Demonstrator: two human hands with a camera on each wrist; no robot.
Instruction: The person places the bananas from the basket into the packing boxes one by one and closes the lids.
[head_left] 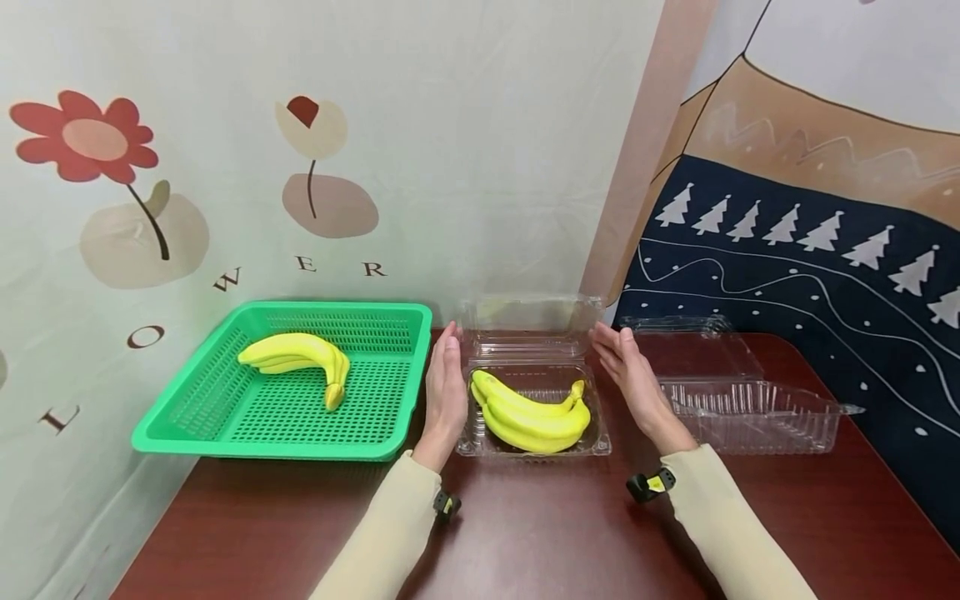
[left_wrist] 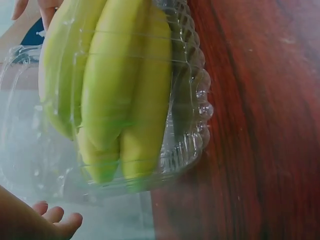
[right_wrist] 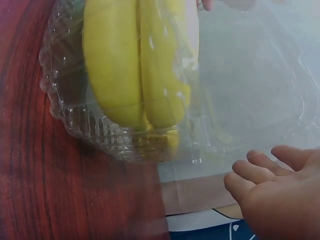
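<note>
Flanking a clear plastic clamshell (head_left: 534, 380), a person's left hand (head_left: 446, 392) and right hand (head_left: 630, 375) hold fingers extended, gripping nothing. One banana bunch (head_left: 528, 421) lies inside, apparently packed, the lid (head_left: 536, 321) unclosed; a second bunch (head_left: 300, 352) in the green plastic basket (head_left: 375, 404) seemingly remains to box.

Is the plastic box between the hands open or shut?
The box is open: in the head view, its lid stands raised behind the bananas inside, leaving them uncovered.
</note>
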